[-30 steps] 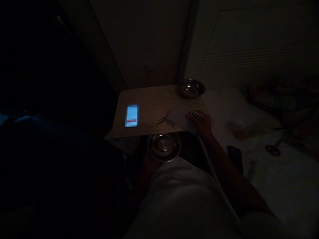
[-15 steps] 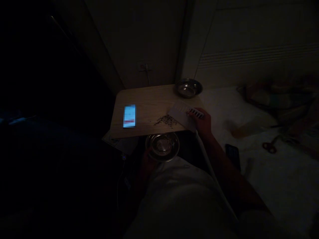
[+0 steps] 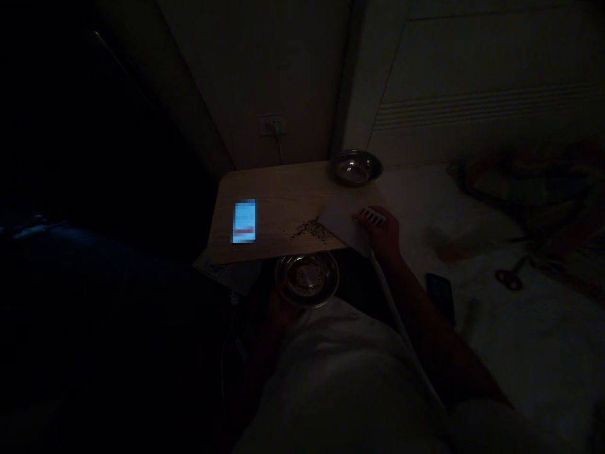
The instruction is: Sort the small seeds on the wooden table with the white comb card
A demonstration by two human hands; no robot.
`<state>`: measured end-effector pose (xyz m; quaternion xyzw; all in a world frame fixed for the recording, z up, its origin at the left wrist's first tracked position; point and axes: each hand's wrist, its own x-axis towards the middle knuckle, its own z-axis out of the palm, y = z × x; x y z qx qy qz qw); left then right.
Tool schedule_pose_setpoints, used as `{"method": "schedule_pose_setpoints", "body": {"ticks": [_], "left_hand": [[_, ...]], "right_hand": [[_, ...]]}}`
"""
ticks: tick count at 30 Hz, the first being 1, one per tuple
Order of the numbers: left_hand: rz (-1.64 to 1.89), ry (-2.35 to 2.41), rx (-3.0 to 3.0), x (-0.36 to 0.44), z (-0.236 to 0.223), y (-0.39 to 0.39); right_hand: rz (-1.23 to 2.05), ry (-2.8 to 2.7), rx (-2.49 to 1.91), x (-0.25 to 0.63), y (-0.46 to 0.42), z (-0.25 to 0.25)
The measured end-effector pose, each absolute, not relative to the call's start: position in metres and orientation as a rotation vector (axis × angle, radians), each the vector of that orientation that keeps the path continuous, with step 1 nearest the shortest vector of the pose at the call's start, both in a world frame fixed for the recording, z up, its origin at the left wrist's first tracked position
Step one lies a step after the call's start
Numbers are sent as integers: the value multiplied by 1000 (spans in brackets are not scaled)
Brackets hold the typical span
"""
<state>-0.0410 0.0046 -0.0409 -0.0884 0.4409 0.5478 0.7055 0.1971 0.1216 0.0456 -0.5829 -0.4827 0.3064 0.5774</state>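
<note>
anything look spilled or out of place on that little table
Small dark bits lie loose on the wooden tabletop near its front edge, beside the pale flat item in the right hand. They look possibly spilled: scattered on bare wood, uncontained.

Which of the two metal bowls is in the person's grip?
The near bowl, by the front edge of the table: the left hand holds it. The far bowl, at the table's back right corner, has no hand on it.
</note>
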Motion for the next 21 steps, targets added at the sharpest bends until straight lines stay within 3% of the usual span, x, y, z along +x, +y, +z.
{"method": "schedule_pose_setpoints", "body": {"ticks": [21], "left_hand": [[1241,932,-237,-40,-47,8]], "right_hand": [[564,-1160,-1416,203,125,44]]}}
